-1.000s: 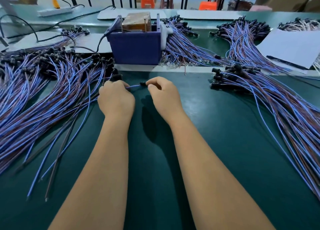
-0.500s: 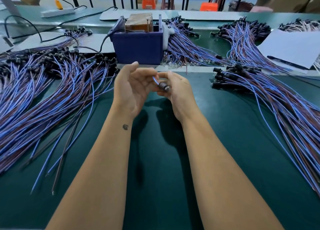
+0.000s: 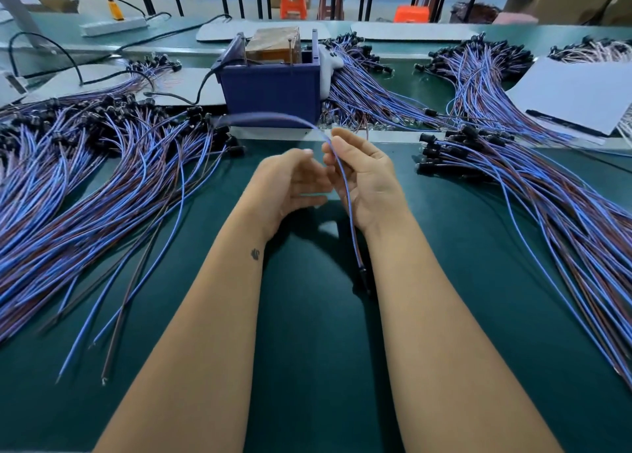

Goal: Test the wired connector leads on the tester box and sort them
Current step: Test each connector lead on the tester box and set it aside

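no readable text, labels, brands or numbers on any surface, small dark wrist mark illegible

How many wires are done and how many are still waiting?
I can't count them, or tell which piles are tested. Big piles of leads lie on the left and on the right of the tester box. In hand: the right hand pinches one lead, its black connector dangling; the left hand is open beside it. It hasn't reached the box.
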